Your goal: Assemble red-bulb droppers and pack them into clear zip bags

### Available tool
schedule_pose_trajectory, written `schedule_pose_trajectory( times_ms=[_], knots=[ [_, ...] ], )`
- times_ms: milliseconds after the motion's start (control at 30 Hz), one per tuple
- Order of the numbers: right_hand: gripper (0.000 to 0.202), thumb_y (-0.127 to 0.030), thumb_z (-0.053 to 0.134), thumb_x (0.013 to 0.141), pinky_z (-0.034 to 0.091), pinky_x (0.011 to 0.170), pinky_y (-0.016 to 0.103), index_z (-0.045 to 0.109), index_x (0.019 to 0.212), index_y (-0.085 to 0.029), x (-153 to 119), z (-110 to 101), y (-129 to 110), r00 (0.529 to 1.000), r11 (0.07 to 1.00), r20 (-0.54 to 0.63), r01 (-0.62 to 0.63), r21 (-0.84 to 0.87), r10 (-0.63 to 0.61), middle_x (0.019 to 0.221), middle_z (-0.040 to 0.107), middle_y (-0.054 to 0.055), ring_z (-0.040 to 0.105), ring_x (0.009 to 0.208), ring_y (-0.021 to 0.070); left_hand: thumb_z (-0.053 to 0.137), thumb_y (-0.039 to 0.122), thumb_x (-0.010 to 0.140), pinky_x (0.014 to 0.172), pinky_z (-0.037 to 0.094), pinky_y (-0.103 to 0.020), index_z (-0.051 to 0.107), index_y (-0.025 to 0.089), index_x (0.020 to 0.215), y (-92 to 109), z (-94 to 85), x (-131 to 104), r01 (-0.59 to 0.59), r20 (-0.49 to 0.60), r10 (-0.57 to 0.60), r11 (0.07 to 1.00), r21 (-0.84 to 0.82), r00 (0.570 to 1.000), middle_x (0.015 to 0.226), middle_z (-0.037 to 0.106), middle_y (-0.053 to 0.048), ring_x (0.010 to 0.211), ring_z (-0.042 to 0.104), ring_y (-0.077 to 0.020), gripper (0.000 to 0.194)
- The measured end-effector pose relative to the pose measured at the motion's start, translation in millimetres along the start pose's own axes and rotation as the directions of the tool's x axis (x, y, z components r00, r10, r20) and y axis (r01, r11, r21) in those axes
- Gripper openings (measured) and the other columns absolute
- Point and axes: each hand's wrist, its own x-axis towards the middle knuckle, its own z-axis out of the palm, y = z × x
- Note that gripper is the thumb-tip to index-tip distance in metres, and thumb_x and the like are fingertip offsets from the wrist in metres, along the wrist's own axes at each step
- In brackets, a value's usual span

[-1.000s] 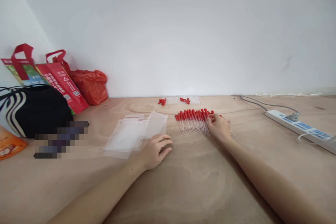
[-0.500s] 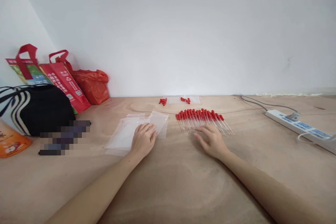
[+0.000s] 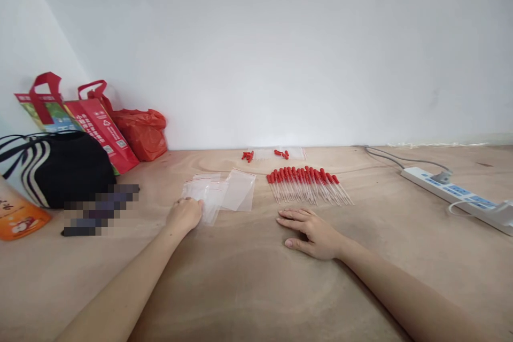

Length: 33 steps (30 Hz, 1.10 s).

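Fingers of the left hand [image 3: 184, 215] are curled onto the near-left edge of the clear zip bags [image 3: 218, 194], which are fanned out flat on the tabletop [image 3: 256, 283]; whether a bag is pinched cannot be told. The right hand [image 3: 315, 233] is laid flat, palm down, fingers loosely spread and pointed left, with nothing held. A row of red-capped droppers [image 3: 308, 184] is seen just beyond it, apart from the fingers and beside the bags. Bare plywood forms the surface, met by a plain white wall [image 3: 280, 48]. A power strip [image 3: 457, 197] is placed at the right; red shopping bags [image 3: 96, 120] and a black striped bag [image 3: 56, 168] are stacked at the left corner.
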Motion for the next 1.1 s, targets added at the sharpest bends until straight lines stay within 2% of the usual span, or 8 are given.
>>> schedule_pose_trajectory(
  times_ms=[167,300,400,467,567,767,967,1100],
  knots=[
    [0.054,-0.051,0.042,0.081,0.027,0.098,0.042,0.042,0.126,-0.021,0.6,-1.7,0.0,1.0,0.999,0.022,-0.017,0.037,0.016,0.131,0.041,0.009,0.037,0.12,0.0231,0.027,0.019,0.084,0.068,0.047,-0.041,0.064,0.004,0.087,-4.3,-9.0,0.3,-0.052,-0.042,0.051,0.999,-0.015,0.998,0.083,0.065,-0.022,0.08,0.062,-0.032,0.04],
    [0.053,-0.049,0.044,0.08,0.028,0.097,0.043,0.043,0.126,-0.022,0.9,-1.3,1.0,1.0,0.998,0.006,-0.013,0.063,0.013,0.13,0.043,0.01,0.038,0.119,0.0235,0.023,0.023,0.088,0.091,0.039,-0.041,0.052,0.004,0.111,5.3,-21.4,-5.4,-0.243,-0.231,0.225,0.969,-0.051,0.947,0.116,0.053,-0.02,0.111,0.047,-0.0281,0.041],
    [0.051,-0.046,0.047,0.08,0.032,0.095,0.041,0.043,0.125,-0.021,-0.1,-1.6,2.9,0.999,0.995,-0.04,-0.014,0.099,0.018,0.126,0.047,0.009,0.042,0.115,0.0228,0.022,0.028,0.09,0.099,0.033,-0.039,0.048,0.004,0.116,26.8,-24.3,-20.3,-0.634,-0.43,0.535,0.764,-0.122,0.728,0.124,0.048,-0.015,0.12,0.038,-0.0237,0.044],
    [0.049,-0.043,0.048,0.08,0.036,0.092,0.039,0.045,0.123,-0.021,-1.5,-1.9,5.9,0.996,0.992,-0.076,-0.038,0.117,0.047,0.122,0.051,0.009,0.046,0.11,0.0222,0.022,0.031,0.091,0.1,0.032,-0.039,0.049,0.008,0.118,43.5,-23.4,-34.8,-0.788,-0.441,0.678,0.604,-0.122,0.588,0.124,0.049,-0.012,0.121,0.037,-0.0223,0.044],
    [0.039,-0.035,0.049,0.08,0.04,0.086,0.038,0.052,0.116,-0.02,-3.6,-2.1,12.6,0.983,0.989,-0.139,-0.107,0.1,0.121,0.111,0.058,0.009,0.052,0.1,0.0218,0.023,0.03,0.092,0.1,0.032,-0.039,0.045,0.013,0.123,62.6,-21.3,-55.2,-0.866,-0.358,0.789,0.476,-0.157,0.499,0.128,0.046,-0.008,0.123,0.034,-0.0207,0.041],
    [0.023,-0.022,0.039,0.084,0.044,0.075,0.031,0.06,0.096,-0.021,-1.4,-2.7,19.3,0.963,0.982,-0.239,-0.083,0.17,0.123,0.092,0.063,0.006,0.056,0.086,0.0166,0.032,0.05,0.087,0.102,0.023,-0.045,0.031,0.027,0.131,71.5,-19.4,-68.1,-0.844,-0.04,0.884,0.431,-0.32,0.466,0.138,0.029,-0.004,0.127,0.024,-0.0227,0.05],
    [0.016,-0.022,0.045,0.081,0.043,0.064,0.029,0.058,0.072,-0.018,-1.5,-4.0,15.7,0.917,0.977,-0.351,-0.141,0.162,0.191,0.072,0.058,0.004,0.053,0.068,0.0148,0.03,0.052,0.087,0.104,0.016,-0.045,0.03,0.027,0.132,72.7,-20.1,-67.7,-0.8,0.018,0.87,0.461,-0.384,0.493,0.14,0.023,-0.004,0.129,0.018,-0.0211,0.051],
    [0.016,-0.022,0.049,0.079,0.042,0.066,0.031,0.061,0.07,-0.018,-4.8,-8.7,13.7,0.958,0.99,-0.271,-0.06,0.128,0.093,0.071,0.059,0.004,0.053,0.069,0.0153,0.029,0.049,0.088,0.105,0.015,-0.044,0.029,0.028,0.132,73.3,-18.9,-68.5,-0.786,0.024,0.863,0.472,-0.4,0.505,0.141,0.023,-0.004,0.13,0.017,-0.0202,0.049]
  ],
)
